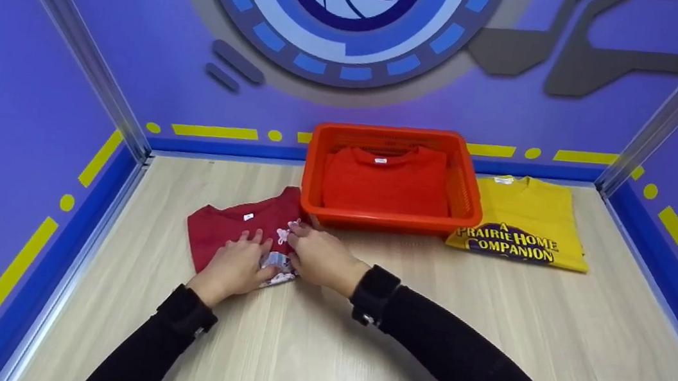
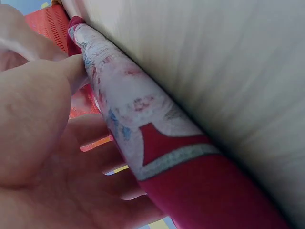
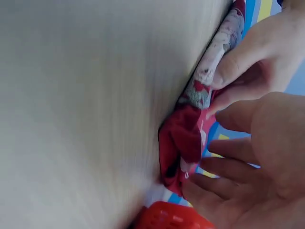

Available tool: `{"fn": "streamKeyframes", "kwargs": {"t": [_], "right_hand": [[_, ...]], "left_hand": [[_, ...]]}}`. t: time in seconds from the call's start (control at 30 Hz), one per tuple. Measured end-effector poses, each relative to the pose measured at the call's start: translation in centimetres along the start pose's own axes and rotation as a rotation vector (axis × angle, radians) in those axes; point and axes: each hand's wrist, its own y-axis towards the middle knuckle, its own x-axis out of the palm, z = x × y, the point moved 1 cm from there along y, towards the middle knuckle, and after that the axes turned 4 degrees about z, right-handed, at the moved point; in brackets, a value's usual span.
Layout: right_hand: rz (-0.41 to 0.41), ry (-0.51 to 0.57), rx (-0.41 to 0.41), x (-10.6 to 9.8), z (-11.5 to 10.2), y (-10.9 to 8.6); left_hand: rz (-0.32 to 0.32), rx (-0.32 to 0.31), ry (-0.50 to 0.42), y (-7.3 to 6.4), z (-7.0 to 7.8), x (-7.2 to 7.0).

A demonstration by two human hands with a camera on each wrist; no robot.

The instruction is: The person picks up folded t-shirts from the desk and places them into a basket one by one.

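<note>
A folded dark red T-shirt (image 1: 275, 210) with a pale printed picture lies on the table, left of the red basket. On its lower part my left hand (image 1: 234, 268) rests with fingers spread over the cloth, its thumb near the front fold. My right hand (image 1: 325, 258) touches the shirt's right edge, fingers fairly straight in the right wrist view. The front fold (image 2: 128, 95) shows its print in the left wrist view. Inside the basket (image 1: 386, 223) lies a folded bright red T-shirt (image 1: 385, 186).
A folded yellow T-shirt (image 1: 530, 214) with dark lettering lies right of the basket, touching or close to it. Blue printed panels (image 1: 104, 45) wall the back and both sides of the light wood table (image 1: 331, 358).
</note>
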Motion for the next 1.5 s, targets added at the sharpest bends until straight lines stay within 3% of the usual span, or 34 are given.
{"fn": "streamKeyframes", "kwargs": {"t": [0.13, 0.3, 0.47, 0.63, 0.93, 1.13, 1.33, 1.5], "right_hand": [[-0.104, -0.020, 0.050, 0.3, -0.1, 1.8], [-0.256, -0.136, 0.081, 0.8, -0.1, 2.6], [-0.251, -0.155, 0.089, 1.0, 0.1, 2.6], [-0.233, -0.120, 0.104, 1.0, 0.7, 2.3], [-0.200, -0.144, 0.095, 0.8, -0.4, 1.6], [-0.204, -0.173, 0.082, 1.0, -1.9, 0.6], [-0.230, -0.225, 0.056, 0.5, -2.9, -1.3], [-0.220, -0.184, 0.061, 0.4, -2.5, -3.5]], "left_hand": [[0.014, -0.005, 0.010, 0.1, -0.1, -0.2], [0.007, -0.006, -0.009, -0.1, -0.4, -0.4], [0.037, -0.038, -0.077, 0.2, -1.3, -1.7], [0.064, -0.105, 0.006, 0.8, -3.4, -2.7], [0.037, -0.068, -0.033, 1.1, -5.1, -3.0], [0.059, -0.015, -0.003, -0.3, -4.5, -3.1], [0.047, 0.048, 0.026, -1.4, -2.7, -2.5], [0.052, 0.102, 0.053, -1.6, -1.3, -1.9]]}}
